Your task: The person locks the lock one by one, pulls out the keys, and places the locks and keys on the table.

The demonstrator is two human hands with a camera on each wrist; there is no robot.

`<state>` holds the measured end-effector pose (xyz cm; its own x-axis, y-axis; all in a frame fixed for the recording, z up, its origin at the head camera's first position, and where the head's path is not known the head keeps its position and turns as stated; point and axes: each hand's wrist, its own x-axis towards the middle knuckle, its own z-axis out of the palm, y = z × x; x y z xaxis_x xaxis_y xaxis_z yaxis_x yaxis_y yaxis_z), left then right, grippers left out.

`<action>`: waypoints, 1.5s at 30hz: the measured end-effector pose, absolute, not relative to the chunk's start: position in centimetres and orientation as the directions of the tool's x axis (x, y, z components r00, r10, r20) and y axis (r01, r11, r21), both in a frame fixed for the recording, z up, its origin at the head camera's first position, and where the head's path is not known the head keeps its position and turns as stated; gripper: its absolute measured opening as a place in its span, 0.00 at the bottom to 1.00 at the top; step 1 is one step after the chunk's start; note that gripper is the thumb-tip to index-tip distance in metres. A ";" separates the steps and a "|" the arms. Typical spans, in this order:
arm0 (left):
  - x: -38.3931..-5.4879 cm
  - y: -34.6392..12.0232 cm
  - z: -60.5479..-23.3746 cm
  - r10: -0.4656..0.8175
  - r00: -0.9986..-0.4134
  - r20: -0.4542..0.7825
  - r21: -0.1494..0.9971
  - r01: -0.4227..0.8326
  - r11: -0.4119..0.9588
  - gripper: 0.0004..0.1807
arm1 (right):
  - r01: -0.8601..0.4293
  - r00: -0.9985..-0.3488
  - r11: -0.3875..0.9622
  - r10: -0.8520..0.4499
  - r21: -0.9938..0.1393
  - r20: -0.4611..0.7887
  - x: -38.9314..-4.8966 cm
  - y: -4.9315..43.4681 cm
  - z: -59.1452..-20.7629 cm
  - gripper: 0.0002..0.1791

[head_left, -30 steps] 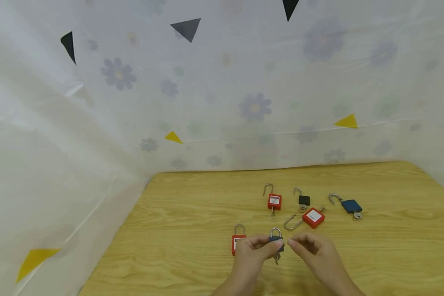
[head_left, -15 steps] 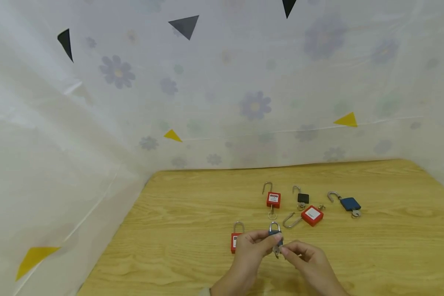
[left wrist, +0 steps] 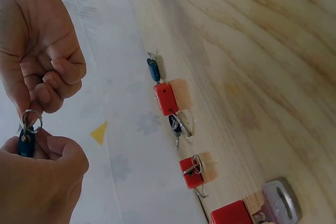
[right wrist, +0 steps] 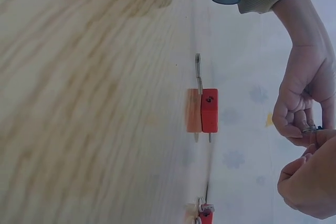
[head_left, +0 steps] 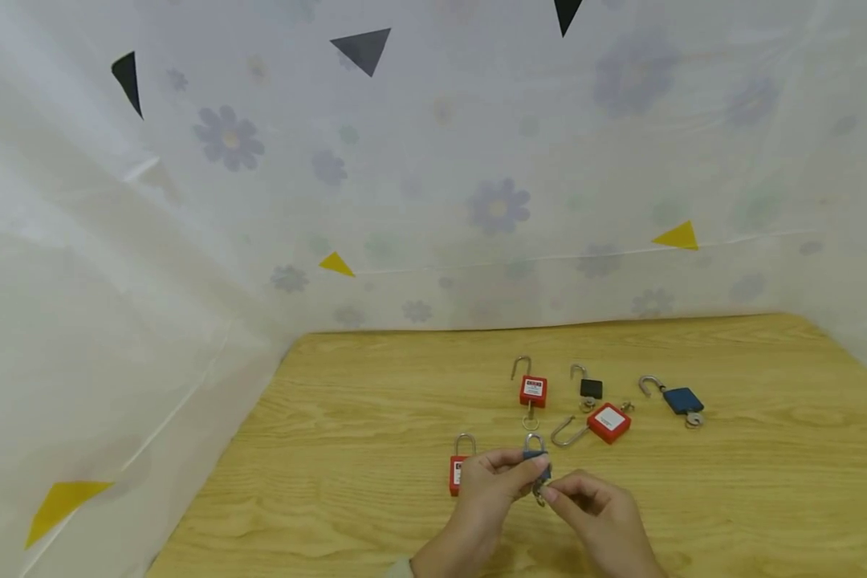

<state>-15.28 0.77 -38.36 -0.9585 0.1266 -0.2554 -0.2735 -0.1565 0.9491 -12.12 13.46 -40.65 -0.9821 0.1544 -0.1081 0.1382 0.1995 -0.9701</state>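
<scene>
In the head view my left hand (head_left: 480,498) grips a small blue padlock (head_left: 542,468) by its body, thumb across the front. Its shackle (head_left: 534,441) points up and looks closed. My right hand (head_left: 598,514) pinches the key (head_left: 540,491) at the padlock's lower end, between thumb and forefinger. A key ring (left wrist: 31,121) hangs there in the left wrist view, just under the right fingertips. Partly behind my left hand lies a red padlock (head_left: 457,475) with its shackle seated. The key's blade is hidden.
Farther back on the wooden table (head_left: 376,401) lie open padlocks with keys: a red padlock (head_left: 533,391), a black padlock (head_left: 591,389), another red padlock (head_left: 609,423) and a blue padlock (head_left: 683,400). A flowered white sheet (head_left: 419,201) hangs behind.
My right hand has moved in from the right of the padlock and now pinches its key. The left hand keeps its hold on the blue padlock.
</scene>
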 end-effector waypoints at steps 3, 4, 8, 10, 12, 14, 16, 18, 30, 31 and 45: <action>-15.3 0.7 -38.6 0.123 -0.959 -0.256 0.950 -0.273 -0.153 0.12 | 0.137 -0.980 0.203 0.171 -0.970 -0.103 -12.0 13.1 -40.7 0.03; -15.4 0.7 -38.6 0.124 -0.960 -0.252 0.951 -0.270 -0.152 0.11 | 0.137 -0.979 0.207 0.176 -0.969 -0.101 -12.0 13.0 -40.7 0.03; -15.7 0.3 -38.4 0.130 -0.961 -0.244 0.949 -0.264 -0.172 0.11 | 0.144 -0.978 0.212 0.181 -0.967 -0.106 -11.7 12.7 -40.9 0.02; -16.2 -0.1 -38.0 0.133 -0.968 -0.212 0.954 -0.235 -0.188 0.11 | 0.160 -0.980 0.226 0.157 -0.961 -0.126 -11.5 12.6 -41.2 0.03; -16.9 -0.7 -37.5 0.135 -0.974 -0.182 0.960 -0.205 -0.190 0.12 | 0.192 -0.977 0.254 0.141 -0.948 -0.160 -11.3 12.4 -41.5 0.04; -17.6 -1.3 -37.2 0.136 -0.978 -0.159 0.967 -0.183 -0.179 0.13 | 0.228 -0.972 0.300 0.122 -0.926 -0.200 -11.4 12.3 -41.9 0.05; -18.1 -1.8 -37.1 0.141 -0.979 -0.150 0.971 -0.173 -0.168 0.13 | 0.238 -0.971 0.350 0.068 -0.906 -0.228 -11.7 12.5 -42.4 0.07; -18.4 -2.0 -37.3 0.132 -0.978 -0.163 0.969 -0.184 -0.167 0.13 | 0.243 -0.966 0.387 0.012 -0.890 -0.258 -12.1 12.6 -42.9 0.09; -19.0 -2.8 -39.1 0.072 -0.973 -0.219 0.960 -0.228 -0.162 0.12 | 0.240 -0.968 0.491 0.058 -0.837 -0.243 -12.6 11.3 -45.4 0.06; -19.0 -2.8 -39.2 0.073 -0.973 -0.220 0.960 -0.229 -0.160 0.12 | 0.252 -0.966 0.490 0.077 -0.835 -0.246 -12.6 11.1 -45.4 0.06; -18.9 -2.7 -39.5 0.075 -0.962 -0.261 0.962 -0.266 -0.063 0.10 | 0.207 -0.976 0.594 0.066 -0.778 -0.210 -12.6 10.5 -45.4 0.12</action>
<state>-18.92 -2.66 -39.52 -0.9624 0.0749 -0.2612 -0.2659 -0.0632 0.9619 -12.59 10.49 -45.36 -0.9755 0.0656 -0.2099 0.2072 0.5937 -0.7775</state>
